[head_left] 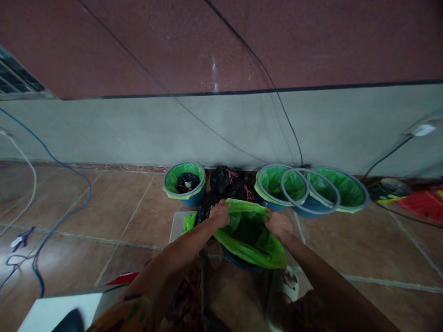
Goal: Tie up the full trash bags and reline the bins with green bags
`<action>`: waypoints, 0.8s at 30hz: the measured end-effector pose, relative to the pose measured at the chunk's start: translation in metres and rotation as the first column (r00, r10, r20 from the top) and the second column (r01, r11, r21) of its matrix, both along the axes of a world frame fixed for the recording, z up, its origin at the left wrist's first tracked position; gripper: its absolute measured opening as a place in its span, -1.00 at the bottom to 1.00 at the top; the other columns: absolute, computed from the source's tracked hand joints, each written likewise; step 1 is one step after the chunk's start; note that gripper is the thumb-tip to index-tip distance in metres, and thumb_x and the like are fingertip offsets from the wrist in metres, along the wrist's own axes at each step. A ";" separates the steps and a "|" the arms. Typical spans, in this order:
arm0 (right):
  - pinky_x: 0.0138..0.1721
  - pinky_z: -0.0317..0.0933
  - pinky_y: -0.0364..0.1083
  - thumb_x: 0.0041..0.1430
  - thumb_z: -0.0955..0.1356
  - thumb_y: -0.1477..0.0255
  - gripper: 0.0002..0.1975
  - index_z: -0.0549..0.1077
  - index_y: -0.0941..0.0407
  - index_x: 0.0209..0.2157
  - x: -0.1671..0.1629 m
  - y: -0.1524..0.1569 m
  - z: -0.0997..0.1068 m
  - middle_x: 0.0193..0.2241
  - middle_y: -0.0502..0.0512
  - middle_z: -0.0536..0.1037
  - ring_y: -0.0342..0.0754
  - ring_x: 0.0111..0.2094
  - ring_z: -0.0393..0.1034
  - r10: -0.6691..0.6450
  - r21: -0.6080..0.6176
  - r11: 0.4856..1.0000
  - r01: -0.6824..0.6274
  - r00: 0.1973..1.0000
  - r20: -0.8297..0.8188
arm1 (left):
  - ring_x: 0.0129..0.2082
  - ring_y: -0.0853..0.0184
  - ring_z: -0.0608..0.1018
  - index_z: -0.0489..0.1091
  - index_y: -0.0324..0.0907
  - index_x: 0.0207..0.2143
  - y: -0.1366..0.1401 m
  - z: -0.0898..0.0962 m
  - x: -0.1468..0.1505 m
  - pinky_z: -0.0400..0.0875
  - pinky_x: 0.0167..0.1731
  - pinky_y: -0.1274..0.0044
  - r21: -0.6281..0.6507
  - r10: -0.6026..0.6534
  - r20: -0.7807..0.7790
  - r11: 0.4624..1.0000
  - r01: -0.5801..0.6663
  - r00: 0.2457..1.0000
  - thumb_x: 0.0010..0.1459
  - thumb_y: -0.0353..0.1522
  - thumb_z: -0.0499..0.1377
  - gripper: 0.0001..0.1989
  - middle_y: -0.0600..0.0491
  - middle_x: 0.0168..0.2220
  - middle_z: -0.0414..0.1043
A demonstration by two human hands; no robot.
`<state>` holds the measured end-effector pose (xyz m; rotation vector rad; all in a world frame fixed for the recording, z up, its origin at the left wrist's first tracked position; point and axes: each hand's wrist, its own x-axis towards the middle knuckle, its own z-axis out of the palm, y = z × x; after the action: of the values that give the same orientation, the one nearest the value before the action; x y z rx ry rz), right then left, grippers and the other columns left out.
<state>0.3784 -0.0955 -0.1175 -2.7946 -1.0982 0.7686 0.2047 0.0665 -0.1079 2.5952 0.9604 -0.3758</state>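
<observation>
A bright green bin liner (252, 251) lies over a dark blue bin (244, 263) on the floor in front of me, its mouth spread wide. My left hand (219, 214) is closed on the far left part of the liner's edge. On the far right part of that edge, my right hand (278, 224) grips the plastic too. Between both hands the edge is drawn into a fairly straight band. Most of the bin is hidden under the liner. A loose grey ring (310, 170) leans across two lined bins to the right.
Green-lined bins (184, 196) (273, 207) (363, 203) stand along the wall. Knotted black bags (223, 180) with red ties lie between them. A pale tray (177, 223) holds green plastic. A blue cable (71, 210) loops on the left floor; a red item (422, 207) lies right.
</observation>
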 end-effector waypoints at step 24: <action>-0.23 0.36 -0.12 0.05 0.37 0.27 -0.76 0.49 0.14 -0.29 0.071 -0.013 -0.027 -0.23 0.16 0.59 -0.04 -0.21 0.48 -0.082 0.143 0.942 0.303 0.624 -0.777 | -0.25 0.31 0.57 0.56 -0.25 -0.19 0.042 -0.031 0.027 0.38 -0.22 0.58 -0.330 0.346 0.111 0.897 -0.294 0.931 0.13 -0.32 0.16 -0.73 0.02 -0.32 0.57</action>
<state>0.4495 -0.1083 -0.1449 -1.9385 -0.6387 1.4537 0.2316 0.1089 -0.1386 2.1030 1.1453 -0.1955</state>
